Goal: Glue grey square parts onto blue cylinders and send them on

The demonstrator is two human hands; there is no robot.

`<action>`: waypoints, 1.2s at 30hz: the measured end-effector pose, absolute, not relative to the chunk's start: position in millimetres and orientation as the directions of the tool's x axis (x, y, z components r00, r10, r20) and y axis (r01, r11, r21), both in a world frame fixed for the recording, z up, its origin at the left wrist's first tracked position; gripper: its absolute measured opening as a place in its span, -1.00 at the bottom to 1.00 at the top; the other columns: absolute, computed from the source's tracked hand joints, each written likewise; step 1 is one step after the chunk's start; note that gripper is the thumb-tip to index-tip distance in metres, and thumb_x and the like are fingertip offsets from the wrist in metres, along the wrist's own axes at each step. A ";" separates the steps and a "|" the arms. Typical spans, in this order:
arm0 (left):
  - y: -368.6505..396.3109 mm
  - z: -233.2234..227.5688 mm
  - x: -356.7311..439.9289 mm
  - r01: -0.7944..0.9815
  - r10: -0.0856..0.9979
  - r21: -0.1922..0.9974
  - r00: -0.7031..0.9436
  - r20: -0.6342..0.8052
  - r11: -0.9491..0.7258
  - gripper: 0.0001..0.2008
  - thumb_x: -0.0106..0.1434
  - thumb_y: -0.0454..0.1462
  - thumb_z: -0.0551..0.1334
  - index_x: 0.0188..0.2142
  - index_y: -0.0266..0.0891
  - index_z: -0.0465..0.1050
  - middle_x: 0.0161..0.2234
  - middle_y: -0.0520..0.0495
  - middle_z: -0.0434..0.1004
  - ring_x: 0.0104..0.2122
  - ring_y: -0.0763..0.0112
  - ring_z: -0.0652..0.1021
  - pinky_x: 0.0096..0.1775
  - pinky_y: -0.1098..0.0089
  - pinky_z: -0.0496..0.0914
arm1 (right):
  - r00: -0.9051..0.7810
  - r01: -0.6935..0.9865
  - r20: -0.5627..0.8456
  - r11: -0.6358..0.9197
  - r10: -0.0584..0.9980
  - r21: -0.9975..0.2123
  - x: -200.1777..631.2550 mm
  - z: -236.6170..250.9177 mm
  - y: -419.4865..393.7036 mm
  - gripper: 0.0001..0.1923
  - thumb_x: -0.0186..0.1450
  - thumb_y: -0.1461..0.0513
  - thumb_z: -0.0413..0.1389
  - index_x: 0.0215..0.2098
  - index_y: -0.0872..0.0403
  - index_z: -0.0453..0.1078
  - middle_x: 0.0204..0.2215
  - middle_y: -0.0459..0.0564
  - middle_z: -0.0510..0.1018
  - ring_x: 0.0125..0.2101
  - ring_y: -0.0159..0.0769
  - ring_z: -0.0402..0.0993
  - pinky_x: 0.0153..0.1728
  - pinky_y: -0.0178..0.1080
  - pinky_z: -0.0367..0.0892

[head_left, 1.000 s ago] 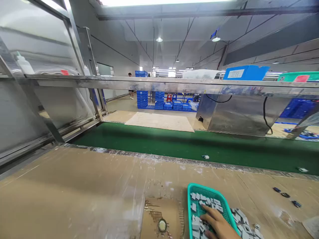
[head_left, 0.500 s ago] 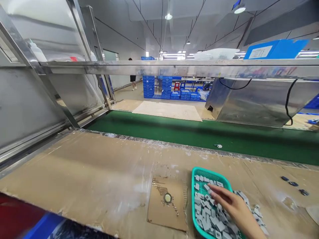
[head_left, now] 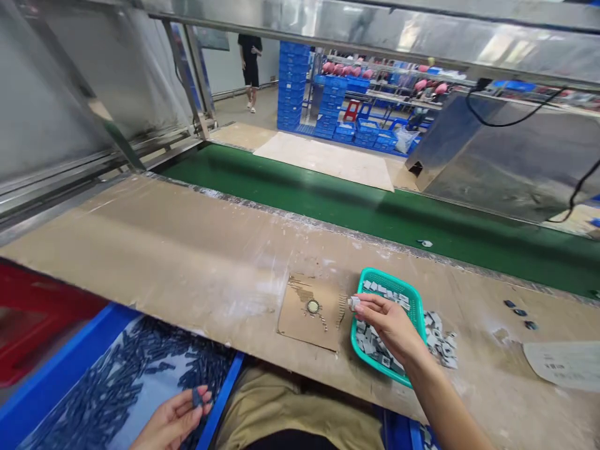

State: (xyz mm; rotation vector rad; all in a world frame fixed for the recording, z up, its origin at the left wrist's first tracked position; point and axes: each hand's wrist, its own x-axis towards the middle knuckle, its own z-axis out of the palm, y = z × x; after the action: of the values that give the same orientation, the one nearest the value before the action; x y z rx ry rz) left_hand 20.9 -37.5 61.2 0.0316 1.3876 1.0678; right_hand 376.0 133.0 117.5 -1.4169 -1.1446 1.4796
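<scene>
My right hand [head_left: 387, 319] pinches a small light-grey plastic block [head_left: 354, 302] between thumb and fingertips, above the left rim of the green basket [head_left: 355, 340]. Many similar grey blocks [head_left: 368, 340] fill that basket, and a pile of loose ones [head_left: 439, 340] lies on its right. At the lower left, my left hand [head_left: 175, 417] pinches a small dark plastic piece [head_left: 197, 397] over a blue bin [head_left: 100, 353] of many such dark pieces [head_left: 100, 400]. To the left of the basket lies a cardboard square [head_left: 300, 328] with a round yellowish spot [head_left: 312, 306] in it.
A green conveyor belt [head_left: 281, 184] runs behind the brown table [head_left: 187, 250], carrying a small white piece [head_left: 425, 243]. Several dark pieces [head_left: 519, 312] and a paper sheet [head_left: 562, 362] lie at the right. A metal beam [head_left: 328, 37] crosses above; a person [head_left: 250, 59] stands far back.
My right hand has lifted a grey block from the basket and moved left. My left hand has come into view holding a dark piece. The view has tilted down.
</scene>
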 end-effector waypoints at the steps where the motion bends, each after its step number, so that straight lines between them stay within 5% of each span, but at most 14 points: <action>1: -37.6 63.9 24.0 -0.569 0.637 0.608 -0.180 -0.749 0.554 -0.60 -0.30 -0.32 0.50 -0.38 -0.31 0.52 -0.35 -0.11 0.53 -0.30 0.27 0.52 -0.27 0.51 0.45 | -0.080 0.150 -0.256 -0.243 0.963 -0.958 370.3 116.2 134.1 -0.64 -0.04 0.10 0.29 -0.32 0.12 0.47 -0.35 0.04 0.58 -0.33 -0.21 0.50 -0.26 -0.20 0.39; 5: -30.7 64.9 41.2 -0.619 0.669 0.617 -0.191 -0.718 0.486 -0.55 -0.33 -0.29 0.51 -0.39 -0.39 0.50 -0.38 -0.17 0.52 -0.29 0.22 0.53 -0.25 0.47 0.45 | -0.195 0.557 -0.041 0.076 0.980 -0.827 344.7 110.7 137.8 -0.73 0.08 0.09 0.19 -0.34 0.11 0.49 -0.35 0.07 0.57 -0.37 -0.17 0.48 -0.29 -0.16 0.35; 8: -23.8 62.2 55.2 -0.685 0.692 0.588 -0.169 -0.702 0.429 -0.54 -0.30 -0.27 0.51 -0.36 -0.42 0.50 -0.35 -0.22 0.52 -0.26 0.18 0.52 -0.22 0.45 0.45 | -0.316 0.683 0.046 0.261 0.948 -0.682 327.3 105.2 140.7 -0.76 0.14 0.11 0.12 -0.32 0.09 0.50 -0.39 0.05 0.57 -0.44 -0.21 0.46 -0.36 -0.20 0.33; 15: -10.0 69.0 79.9 -0.735 0.764 0.569 -0.109 -0.636 0.369 -0.56 -0.20 -0.22 0.48 -0.33 -0.43 0.50 -0.35 -0.25 0.52 -0.24 0.18 0.52 -0.15 0.42 0.42 | -0.375 0.761 -0.018 0.296 0.927 -0.577 311.3 93.4 148.1 -0.79 0.12 0.17 0.10 -0.37 0.10 0.51 -0.47 0.03 0.56 -0.48 -0.20 0.44 -0.38 -0.20 0.30; 19: 12.3 73.8 98.8 -0.781 0.785 0.566 -0.168 -0.597 0.264 -0.60 -0.25 -0.23 0.49 -0.40 -0.39 0.52 -0.47 -0.11 0.50 -0.42 0.43 0.50 -0.32 0.54 0.45 | -0.277 0.648 -0.124 0.090 0.953 -0.756 312.5 102.9 143.3 -0.74 0.09 0.11 0.16 -0.34 0.12 0.48 -0.40 0.06 0.58 -0.41 -0.17 0.48 -0.35 -0.19 0.33; 24: 45.2 85.1 134.2 -0.789 0.844 0.601 -0.234 -0.483 0.125 -0.63 -0.24 -0.23 0.49 -0.42 -0.36 0.52 -0.45 -0.07 0.50 -0.47 0.53 0.47 -0.37 0.58 0.43 | -0.255 0.213 -0.285 -0.234 0.924 -0.949 311.2 121.6 123.8 -0.73 0.04 0.12 0.25 -0.35 0.12 0.44 -0.42 0.01 0.57 -0.43 -0.29 0.48 -0.34 -0.28 0.36; 28: 55.3 97.1 154.4 -0.766 0.883 0.628 -0.192 -0.428 0.137 -0.68 -0.21 -0.25 0.48 -0.47 -0.39 0.49 -0.43 -0.10 0.50 -0.46 0.45 0.48 -0.37 0.48 0.46 | -0.255 0.084 -0.259 -0.245 0.932 -0.966 308.4 134.9 103.2 -0.77 0.03 0.17 0.26 -0.37 0.11 0.44 -0.48 -0.03 0.56 -0.50 -0.35 0.46 -0.38 -0.31 0.38; 36: 54.9 107.1 168.8 -0.660 0.915 0.743 -0.220 -0.339 0.116 -0.70 -0.28 -0.31 0.48 -0.52 -0.36 0.47 -0.51 -0.10 0.51 -0.48 0.41 0.49 -0.39 0.50 0.42 | -0.235 0.130 -0.188 -0.161 0.954 -0.978 304.7 151.0 84.4 -0.77 0.01 0.18 0.28 -0.38 0.11 0.46 -0.45 0.02 0.58 -0.42 -0.25 0.52 -0.38 -0.28 0.46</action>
State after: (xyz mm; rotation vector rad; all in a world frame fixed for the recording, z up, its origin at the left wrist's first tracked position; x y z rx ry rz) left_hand 168.8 54.9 107.1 0.3388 1.0066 1.4987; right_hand 304.7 84.4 151.0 -1.2970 -1.3886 1.4753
